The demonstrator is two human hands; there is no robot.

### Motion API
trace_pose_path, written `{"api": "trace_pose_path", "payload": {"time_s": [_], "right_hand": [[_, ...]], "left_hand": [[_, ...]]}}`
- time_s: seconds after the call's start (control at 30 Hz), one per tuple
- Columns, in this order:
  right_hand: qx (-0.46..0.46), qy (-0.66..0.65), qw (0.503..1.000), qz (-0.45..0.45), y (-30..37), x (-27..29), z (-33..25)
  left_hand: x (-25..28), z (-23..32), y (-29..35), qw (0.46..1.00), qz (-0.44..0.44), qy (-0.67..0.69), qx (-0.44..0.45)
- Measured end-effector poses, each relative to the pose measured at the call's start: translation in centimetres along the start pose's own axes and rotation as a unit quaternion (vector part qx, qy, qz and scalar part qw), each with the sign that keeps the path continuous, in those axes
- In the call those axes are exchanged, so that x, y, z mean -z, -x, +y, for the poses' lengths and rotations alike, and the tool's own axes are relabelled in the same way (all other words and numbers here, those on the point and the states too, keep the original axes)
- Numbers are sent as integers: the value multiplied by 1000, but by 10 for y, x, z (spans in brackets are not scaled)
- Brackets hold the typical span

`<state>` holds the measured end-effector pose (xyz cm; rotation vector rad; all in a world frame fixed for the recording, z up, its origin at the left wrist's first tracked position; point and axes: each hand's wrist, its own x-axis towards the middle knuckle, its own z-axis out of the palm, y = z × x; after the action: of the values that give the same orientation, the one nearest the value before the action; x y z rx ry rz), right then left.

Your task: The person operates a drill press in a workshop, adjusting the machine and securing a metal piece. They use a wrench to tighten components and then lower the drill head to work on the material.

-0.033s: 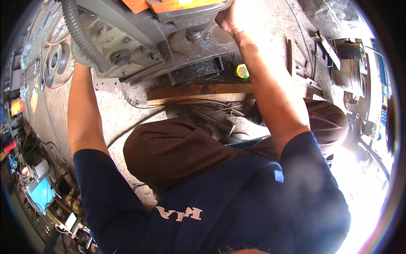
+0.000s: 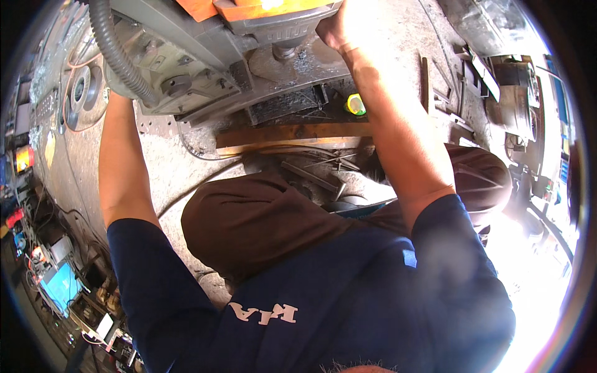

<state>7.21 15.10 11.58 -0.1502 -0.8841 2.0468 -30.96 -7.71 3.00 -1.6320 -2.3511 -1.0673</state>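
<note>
A heavy grey machine with an orange top, which looks like a drill press, stands at the top of the view. A round dark spindle part sits under its head, above a metal base scattered with shavings. My left hand reaches behind the machine's grey side housing; its fingers are hidden. At the right side of the orange head is my right hand, partly washed out by glare, its fingers out of sight. A ribbed grey hose runs down to the housing.
Before the machine lies a brown bar, with a yellow-green ring-shaped item behind it. Cables and metal strips lie near my bent legs. Round discs are at far left, metal drums at right.
</note>
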Motion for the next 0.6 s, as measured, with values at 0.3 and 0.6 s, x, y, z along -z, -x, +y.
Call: {"api": "trace_pose_path", "payload": {"time_s": [0.3,0.6], "right_hand": [[-33,-6,998,51,-5,12,1],[-11,4,999,42,-1,2,-3]], "left_hand": [[-6,-2,-2,1000,0,10,-6],[-12,7,-2,1000,-24,11,-11]]}}
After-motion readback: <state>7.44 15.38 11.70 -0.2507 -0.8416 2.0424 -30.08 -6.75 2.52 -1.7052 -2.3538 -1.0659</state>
